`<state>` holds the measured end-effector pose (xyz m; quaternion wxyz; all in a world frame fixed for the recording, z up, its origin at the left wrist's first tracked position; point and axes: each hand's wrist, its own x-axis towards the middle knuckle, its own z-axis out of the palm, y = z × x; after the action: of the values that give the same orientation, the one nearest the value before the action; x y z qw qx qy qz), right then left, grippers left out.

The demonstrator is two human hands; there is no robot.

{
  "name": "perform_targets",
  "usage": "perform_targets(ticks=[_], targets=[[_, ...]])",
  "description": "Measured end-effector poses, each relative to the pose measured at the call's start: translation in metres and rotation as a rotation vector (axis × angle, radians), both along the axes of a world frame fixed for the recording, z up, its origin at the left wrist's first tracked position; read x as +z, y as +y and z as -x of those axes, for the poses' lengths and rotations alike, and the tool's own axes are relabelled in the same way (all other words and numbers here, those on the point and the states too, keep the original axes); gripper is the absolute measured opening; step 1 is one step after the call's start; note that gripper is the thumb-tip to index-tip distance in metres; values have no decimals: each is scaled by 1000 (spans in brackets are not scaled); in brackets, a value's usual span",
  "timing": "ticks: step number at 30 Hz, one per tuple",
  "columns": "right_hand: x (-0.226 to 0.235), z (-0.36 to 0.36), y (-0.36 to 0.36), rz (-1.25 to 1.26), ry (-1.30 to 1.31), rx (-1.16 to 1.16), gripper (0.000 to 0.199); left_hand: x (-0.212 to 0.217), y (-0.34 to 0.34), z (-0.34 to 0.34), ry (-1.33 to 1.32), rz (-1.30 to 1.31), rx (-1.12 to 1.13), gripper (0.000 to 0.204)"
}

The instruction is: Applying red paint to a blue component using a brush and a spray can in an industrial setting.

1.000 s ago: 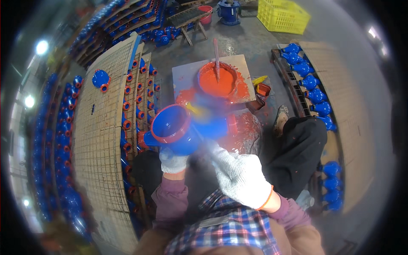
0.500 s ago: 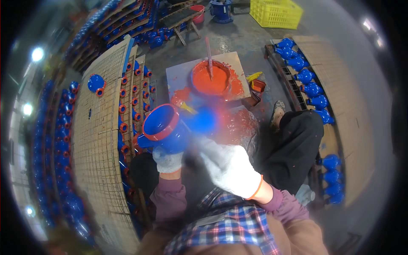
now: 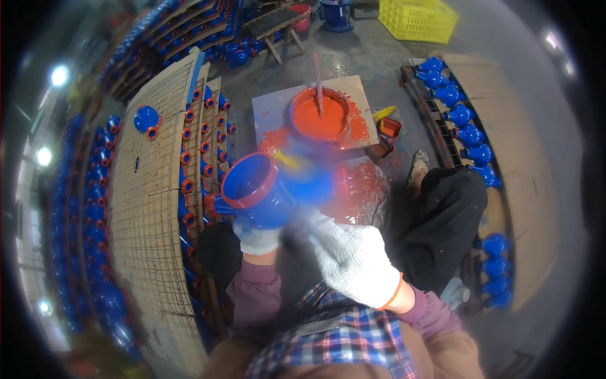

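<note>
My left hand (image 3: 257, 239), in a white knit glove, grips a glossy blue hollow fitting (image 3: 268, 205) from below. Its wide, red-rimmed mouth tilts up and left, and a short side neck ends in red. Close to its right side is my gloved right hand (image 3: 353, 256), with fingers drawn together and their tips blurred. Whatever they hold is hidden. A blurred yellow strip (image 3: 287, 159) shows just beyond the fitting, beside a hazy blue patch (image 3: 312, 184) whose nature I cannot make out. Farther off, an open tub (image 3: 322, 120) of orange-red paint has a stick (image 3: 319, 82) standing in it.
The tub rests on a paint-splashed board (image 3: 271, 114). On my left, a wire-mesh-covered board (image 3: 148, 189) carries one blue fitting (image 3: 146, 120), beside racks of red-tipped ones. Several blue fittings (image 3: 468, 134) line a rack at right. A yellow crate (image 3: 416, 19) stands far back.
The blue fitting and both hands sit slightly farther right in the picture, as does the whole scene. The fitting's mouth has turned a little. My left hand keeps its grip.
</note>
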<state>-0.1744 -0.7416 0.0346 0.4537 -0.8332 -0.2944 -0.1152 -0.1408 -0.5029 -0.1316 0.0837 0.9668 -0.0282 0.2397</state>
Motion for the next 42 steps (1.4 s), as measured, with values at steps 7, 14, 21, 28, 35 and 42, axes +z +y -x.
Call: perform_targets(ticks=[7,14,21,28,35,42], targets=[[4,4,3,239,-59,-46,61,0,9,4,-24,1212,-148,45],[-16,-3,11,234,-95,-92,59,21,-3,4,93,2393,-573,44],[-7,0,6,-266,109,-33,35,12,-3,-2,28,3173,-1052,47],[-1,6,3,-118,101,-51,40,22,-15,-8,134,2621,-1201,61],[-4,6,-2,10,-47,-35,52,3,-1,3,151,3107,-1073,38],[1,6,8,148,-34,-62,55,5,9,2,55,1979,-416,36]])
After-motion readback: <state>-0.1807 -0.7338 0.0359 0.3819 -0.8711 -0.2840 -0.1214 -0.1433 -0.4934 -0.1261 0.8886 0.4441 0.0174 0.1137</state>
